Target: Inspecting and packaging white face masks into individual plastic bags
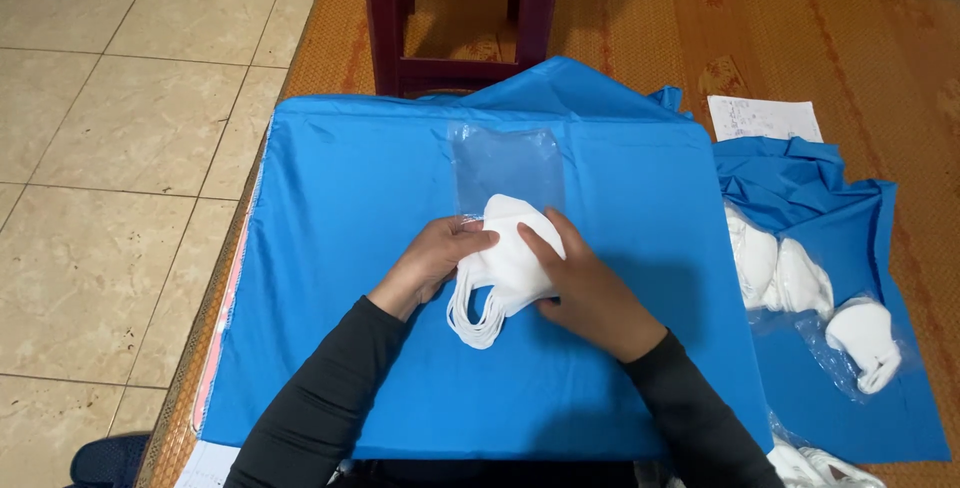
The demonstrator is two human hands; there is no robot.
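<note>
Setting: tiled floor at left, woven orange mat beneath, with a blue cloth (pixel 330 248) spread flat as the work surface.
Left fingers: the left hand (pixel 432 260) curls its fingertips against the near-left edge of a stack of white face masks (pixel 515 258), thumb on top, pinching it.
Right fingers: the right hand (pixel 590 293) lies over the stack's right side, fingers together and pressed flat on the top mask.
Masks: they sit at the middle of the cloth between both hands; the long axis runs from near-left to far-right, rounded end pointing away toward the bag.
Ear loops: white loops (pixel 475 320) hang off the near-left end, toward the person.
Bag: a clear plastic bag (pixel 508 166) lies just beyond the stack, long axis running away from the person; its mouth seems to meet the masks' far end, though the clear film makes that hard to tell.
Nearer hand: both touch the stack; the left is closer to the bag's mouth.
Surroundings: a dark red stool (pixel 460 13) stands beyond the cloth; bagged masks (pixel 790 283) and a paper sheet (pixel 762 118) lie well to the right.
</note>
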